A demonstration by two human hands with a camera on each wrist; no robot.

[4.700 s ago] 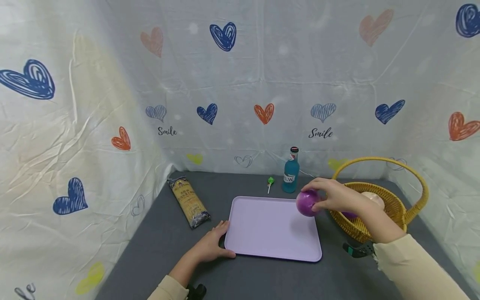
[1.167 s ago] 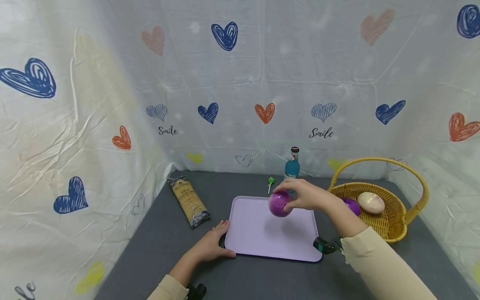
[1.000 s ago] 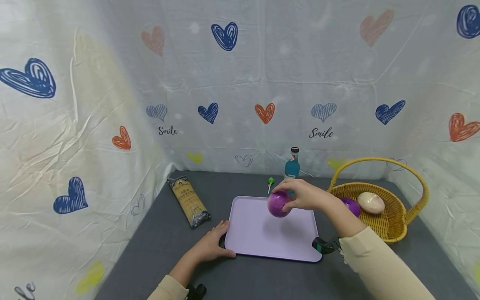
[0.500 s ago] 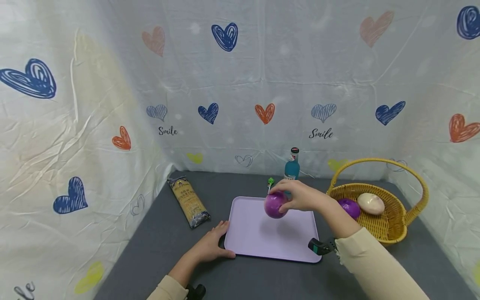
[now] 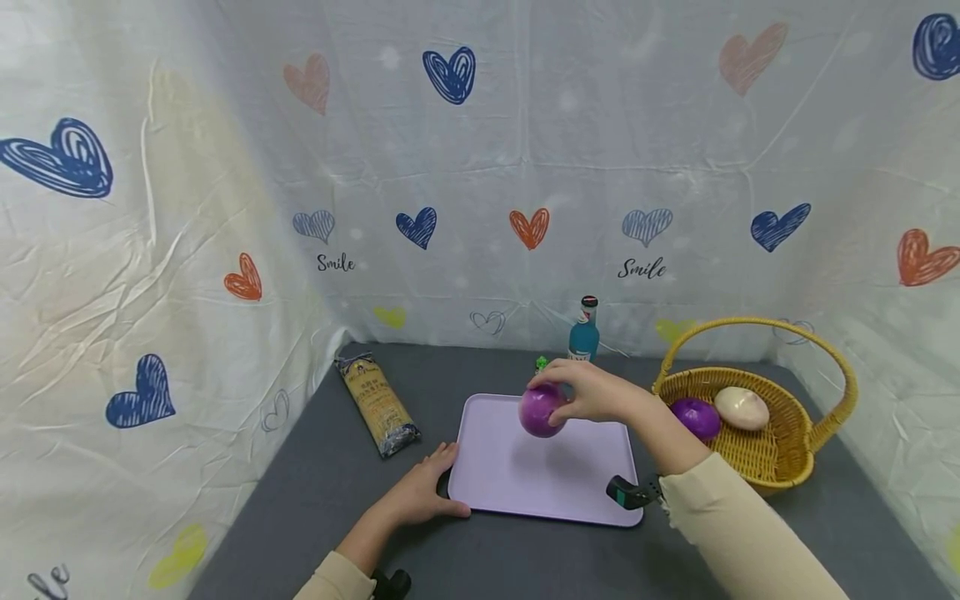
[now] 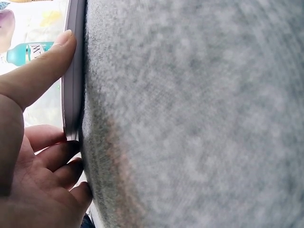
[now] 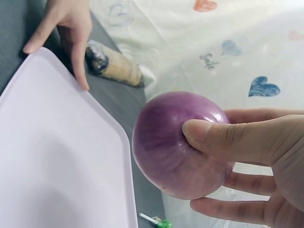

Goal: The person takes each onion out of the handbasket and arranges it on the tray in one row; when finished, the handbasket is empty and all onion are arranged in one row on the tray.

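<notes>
In the head view my right hand [image 5: 587,393] pinches a purple onion [image 5: 542,411] above the lilac tray [image 5: 510,492]. The right wrist view shows thumb and fingers on opposite sides of this onion [image 7: 178,147], its skin faintly streaked. Its shadow falls on the tray, so the two stand apart. My left hand [image 5: 418,493] rests at the tray's near left corner. Its straight thumb touches the front rim and the spread fingers lie along the left side. The left wrist view has the thumb of that hand [image 6: 28,90] against the tray's edge [image 6: 72,90].
A yellow wicker basket [image 5: 798,433] at right holds a purple round item [image 5: 696,418] and a cream one [image 5: 742,408]. Behind the tray stand a blue bottle [image 5: 583,337] and a green lollipop [image 5: 542,363], partly hidden. A golden packet [image 5: 377,404] lies at left.
My right hand has carried the onion leftward from the tray's right edge to over its middle, drifting slowly left lately. The left hand has stayed at the tray corner.
</notes>
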